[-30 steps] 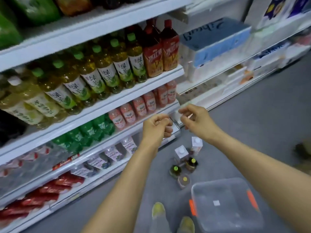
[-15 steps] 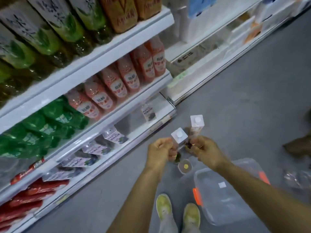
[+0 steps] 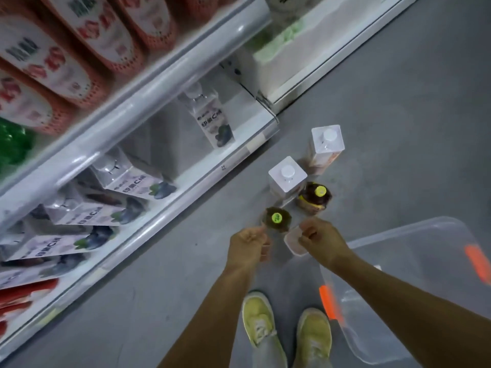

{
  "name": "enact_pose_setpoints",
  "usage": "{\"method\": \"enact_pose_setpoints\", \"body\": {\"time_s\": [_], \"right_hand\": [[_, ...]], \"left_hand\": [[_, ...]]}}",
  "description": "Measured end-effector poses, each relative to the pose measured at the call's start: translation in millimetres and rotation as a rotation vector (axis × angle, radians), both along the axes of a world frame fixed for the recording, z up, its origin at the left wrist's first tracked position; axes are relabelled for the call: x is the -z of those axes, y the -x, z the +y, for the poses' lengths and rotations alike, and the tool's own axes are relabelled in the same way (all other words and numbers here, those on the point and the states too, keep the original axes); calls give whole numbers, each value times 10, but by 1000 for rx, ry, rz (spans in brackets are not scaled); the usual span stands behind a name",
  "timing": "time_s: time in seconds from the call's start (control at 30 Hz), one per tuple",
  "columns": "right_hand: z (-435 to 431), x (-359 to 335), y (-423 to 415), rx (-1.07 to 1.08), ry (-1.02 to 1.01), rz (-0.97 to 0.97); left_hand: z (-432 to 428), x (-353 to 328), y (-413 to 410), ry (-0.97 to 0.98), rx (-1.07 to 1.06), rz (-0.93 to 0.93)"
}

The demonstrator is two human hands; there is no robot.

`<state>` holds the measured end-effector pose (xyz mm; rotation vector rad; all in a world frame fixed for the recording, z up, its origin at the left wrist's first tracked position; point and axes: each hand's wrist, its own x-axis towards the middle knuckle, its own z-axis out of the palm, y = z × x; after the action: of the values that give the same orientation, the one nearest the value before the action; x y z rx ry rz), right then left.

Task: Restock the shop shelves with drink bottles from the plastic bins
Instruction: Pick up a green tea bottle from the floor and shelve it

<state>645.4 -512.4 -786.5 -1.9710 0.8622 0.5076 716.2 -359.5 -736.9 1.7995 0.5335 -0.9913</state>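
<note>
While yellow shoes and a clear bin sit low in the frame, the left hand and right hand, fingers curled, hang by a green-capped bottle and a pale bottle on the floor; whether either grips, I cannot tell. Above stand two white bottles, then the shelf.

Floor, 3 o'clock: 2 square white-cap bottles, 2 dark bottles with yellow-green caps, and 1 small pale container, partly hidden. At 4 o'clock: 1 clear plastic bin with 2 orange latches; at 6 o'clock: 2 yellow shoes. Bottom shelf, 9 o'clock: at least 4 blueberry-label bottles; pink-label row at 11 is too blurred to count.
</note>
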Motion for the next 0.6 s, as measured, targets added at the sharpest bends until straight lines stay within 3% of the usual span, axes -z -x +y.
{"method": "enact_pose_setpoints", "body": {"time_s": [0.2, 0.43, 0.6], "right_hand": [[89, 895, -157, -131, 19, -20], [13, 1705, -493, -392, 174, 116], [-18, 2116, -532, -520, 254, 180]], "left_hand": [[45, 941, -112, -39, 249, -61], [105, 1987, -423, -157, 919, -337], [95, 2637, -503, -197, 1040, -400]]}}
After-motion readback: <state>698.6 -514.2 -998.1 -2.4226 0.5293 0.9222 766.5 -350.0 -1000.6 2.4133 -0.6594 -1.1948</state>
